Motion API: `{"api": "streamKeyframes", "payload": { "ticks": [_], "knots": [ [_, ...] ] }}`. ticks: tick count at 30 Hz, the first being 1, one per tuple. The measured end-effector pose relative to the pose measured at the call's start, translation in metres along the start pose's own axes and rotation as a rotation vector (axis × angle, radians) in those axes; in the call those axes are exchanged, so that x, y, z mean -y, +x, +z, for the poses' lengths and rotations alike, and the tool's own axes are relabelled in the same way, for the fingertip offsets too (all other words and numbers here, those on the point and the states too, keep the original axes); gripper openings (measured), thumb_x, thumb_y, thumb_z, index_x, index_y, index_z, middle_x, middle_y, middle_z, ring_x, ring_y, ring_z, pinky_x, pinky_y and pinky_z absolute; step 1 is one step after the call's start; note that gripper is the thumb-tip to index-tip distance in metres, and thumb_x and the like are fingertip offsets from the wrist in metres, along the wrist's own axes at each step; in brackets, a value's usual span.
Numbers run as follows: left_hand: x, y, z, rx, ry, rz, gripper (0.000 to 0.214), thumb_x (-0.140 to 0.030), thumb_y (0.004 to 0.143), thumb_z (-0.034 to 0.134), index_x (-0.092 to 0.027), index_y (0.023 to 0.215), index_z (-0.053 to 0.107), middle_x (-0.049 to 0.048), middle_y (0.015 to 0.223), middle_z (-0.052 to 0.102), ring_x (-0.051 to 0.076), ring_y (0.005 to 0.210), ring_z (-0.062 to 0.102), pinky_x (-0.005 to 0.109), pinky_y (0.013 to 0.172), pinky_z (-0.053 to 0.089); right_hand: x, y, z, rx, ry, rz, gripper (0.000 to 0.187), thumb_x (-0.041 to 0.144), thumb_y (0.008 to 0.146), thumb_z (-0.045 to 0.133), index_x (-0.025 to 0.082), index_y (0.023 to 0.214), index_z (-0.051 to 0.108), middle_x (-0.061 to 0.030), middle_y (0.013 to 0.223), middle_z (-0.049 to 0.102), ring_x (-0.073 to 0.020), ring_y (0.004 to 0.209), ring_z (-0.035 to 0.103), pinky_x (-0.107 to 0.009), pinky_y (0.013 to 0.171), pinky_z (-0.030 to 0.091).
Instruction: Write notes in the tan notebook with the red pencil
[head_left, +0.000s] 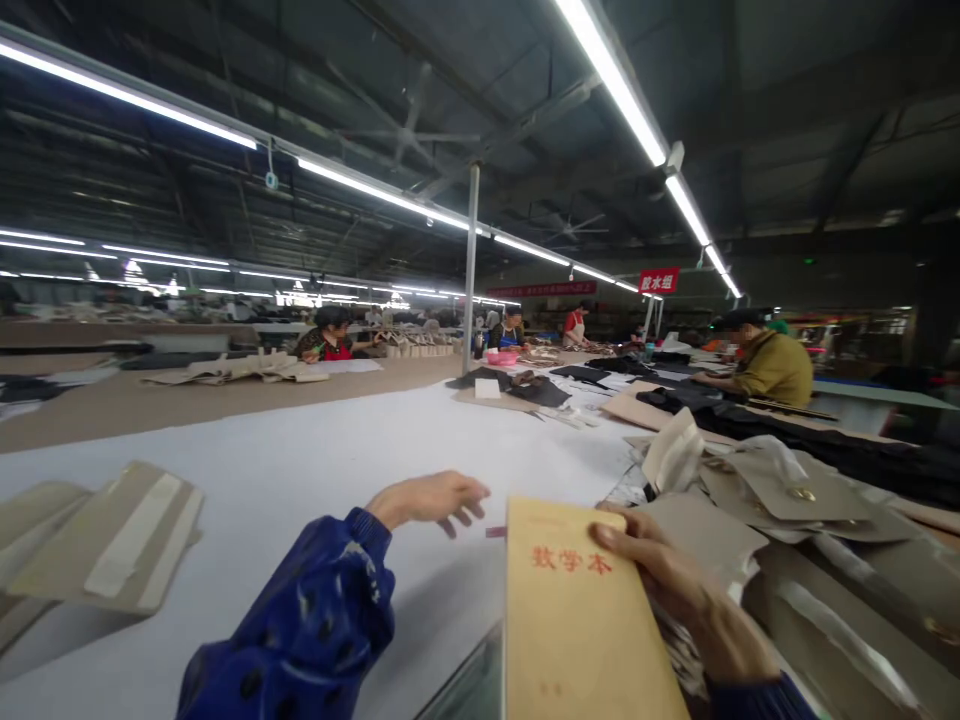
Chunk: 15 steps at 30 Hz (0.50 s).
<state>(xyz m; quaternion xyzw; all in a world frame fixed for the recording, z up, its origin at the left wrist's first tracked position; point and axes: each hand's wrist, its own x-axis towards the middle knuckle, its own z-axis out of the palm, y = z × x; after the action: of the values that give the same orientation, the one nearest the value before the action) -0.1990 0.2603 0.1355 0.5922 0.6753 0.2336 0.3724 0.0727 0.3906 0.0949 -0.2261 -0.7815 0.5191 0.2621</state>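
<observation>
My right hand [671, 575] grips a yellow exercise book [574, 635] by its upper right edge, thumb on the cover. Red characters run across that cover. My left hand [431, 500], in a blue sleeve with dark dots, is held over the white table surface [300, 460] with its fingers apart and nothing in them. It is just left of the book and does not touch it. A small purplish strip [496, 532] shows by the book's left edge. Below that, a dark flat thing [469, 680] is partly hidden by the book.
Beige bag pieces with white strips [817, 560] are heaped at right; similar beige panels [120, 540] sit at left. Black material [780, 430] lies farther right. Dark scraps [544, 388] and a small white block [487, 388] are ahead. Co-workers sit around, one in a mustard top [776, 365].
</observation>
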Motion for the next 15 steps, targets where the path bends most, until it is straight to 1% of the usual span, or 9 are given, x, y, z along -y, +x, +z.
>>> {"api": "streamKeyframes", "payload": {
  "ticks": [2, 4, 6, 8, 10, 11, 13, 14, 15],
  "knots": [
    [0.009, -0.009, -0.010, -0.107, -0.040, 0.074, 0.050, -0.047, 0.102, 0.044, -0.017, 0.142, 0.046, 0.0146, 0.138, 0.058, 0.028, 0.123, 0.059, 0.051, 0.097, 0.053, -0.015, 0.038, 0.022, 0.138, 0.013, -0.004, 0.050, 0.068, 0.080, 0.058, 0.018, 0.078, 0.058, -0.0015, 0.069, 0.062, -0.0124, 0.055, 0.056, -0.027, 0.052, 0.046],
    [0.025, -0.015, -0.010, -0.151, -0.031, 0.140, 0.050, -0.045, 0.100, 0.050, -0.019, 0.142, 0.047, 0.0138, 0.146, 0.052, 0.030, 0.134, 0.050, 0.056, 0.108, 0.043, -0.032, 0.073, 0.049, 0.219, -0.030, -0.015, 0.044, 0.060, 0.085, 0.060, 0.018, 0.075, 0.056, 0.0039, 0.064, 0.054, -0.0089, 0.052, 0.049, -0.024, 0.051, 0.041],
    [0.048, -0.019, -0.003, -0.144, -0.011, 0.172, 0.049, -0.041, 0.097, 0.056, -0.019, 0.140, 0.050, 0.0133, 0.154, 0.045, 0.031, 0.141, 0.042, 0.058, 0.116, 0.031, -0.047, 0.100, 0.075, 0.194, -0.112, -0.044, 0.037, 0.051, 0.090, 0.061, 0.017, 0.074, 0.056, 0.0057, 0.064, 0.051, -0.0090, 0.054, 0.048, -0.025, 0.055, 0.042],
    [0.072, -0.024, 0.008, -0.100, -0.007, 0.191, 0.057, -0.039, 0.093, 0.063, -0.020, 0.144, 0.046, 0.0134, 0.155, 0.044, 0.032, 0.141, 0.042, 0.058, 0.115, 0.032, -0.060, 0.117, 0.094, 0.117, -0.202, -0.069, 0.033, 0.044, 0.092, 0.062, 0.017, 0.073, 0.057, 0.0052, 0.067, 0.053, -0.0103, 0.060, 0.051, -0.026, 0.060, 0.045],
    [0.089, -0.027, 0.017, -0.047, 0.000, 0.214, 0.075, -0.041, 0.084, 0.073, -0.022, 0.149, 0.040, 0.0129, 0.154, 0.045, 0.032, 0.139, 0.045, 0.056, 0.113, 0.037, -0.069, 0.126, 0.103, 0.053, -0.268, -0.066, 0.033, 0.042, 0.092, 0.062, 0.016, 0.072, 0.057, 0.0048, 0.068, 0.054, -0.0108, 0.062, 0.053, -0.028, 0.063, 0.046],
    [0.095, -0.028, 0.021, -0.030, 0.010, 0.222, 0.084, -0.042, 0.078, 0.079, -0.023, 0.150, 0.039, 0.0126, 0.155, 0.044, 0.033, 0.141, 0.042, 0.055, 0.115, 0.034, -0.072, 0.127, 0.105, 0.035, -0.284, -0.054, 0.033, 0.043, 0.093, 0.061, 0.016, 0.073, 0.058, 0.0049, 0.067, 0.054, -0.0106, 0.061, 0.052, -0.028, 0.063, 0.047],
    [0.102, -0.029, 0.024, -0.014, 0.026, 0.222, 0.098, -0.041, 0.067, 0.086, -0.022, 0.151, 0.039, 0.0129, 0.159, 0.037, 0.034, 0.146, 0.032, 0.052, 0.121, 0.022, -0.077, 0.127, 0.104, 0.014, -0.285, -0.023, 0.036, 0.046, 0.095, 0.057, 0.016, 0.075, 0.059, 0.0055, 0.064, 0.054, -0.0100, 0.057, 0.051, -0.027, 0.060, 0.046],
    [0.104, -0.028, 0.024, -0.006, 0.025, 0.219, 0.102, -0.040, 0.064, 0.087, -0.021, 0.151, 0.039, 0.0133, 0.162, 0.032, 0.035, 0.148, 0.026, 0.050, 0.123, 0.017, -0.078, 0.126, 0.102, 0.003, -0.273, -0.008, 0.039, 0.049, 0.097, 0.054, 0.016, 0.076, 0.059, 0.0057, 0.063, 0.053, -0.0096, 0.055, 0.051, -0.027, 0.059, 0.046],
    [0.107, -0.027, 0.024, 0.007, 0.013, 0.219, 0.103, -0.039, 0.064, 0.087, -0.020, 0.152, 0.037, 0.0136, 0.163, 0.030, 0.035, 0.149, 0.024, 0.050, 0.123, 0.016, -0.079, 0.125, 0.100, -0.013, -0.258, 0.006, 0.043, 0.053, 0.098, 0.050, 0.017, 0.076, 0.059, 0.0061, 0.062, 0.051, -0.0093, 0.053, 0.049, -0.026, 0.057, 0.044]
  ]
}}
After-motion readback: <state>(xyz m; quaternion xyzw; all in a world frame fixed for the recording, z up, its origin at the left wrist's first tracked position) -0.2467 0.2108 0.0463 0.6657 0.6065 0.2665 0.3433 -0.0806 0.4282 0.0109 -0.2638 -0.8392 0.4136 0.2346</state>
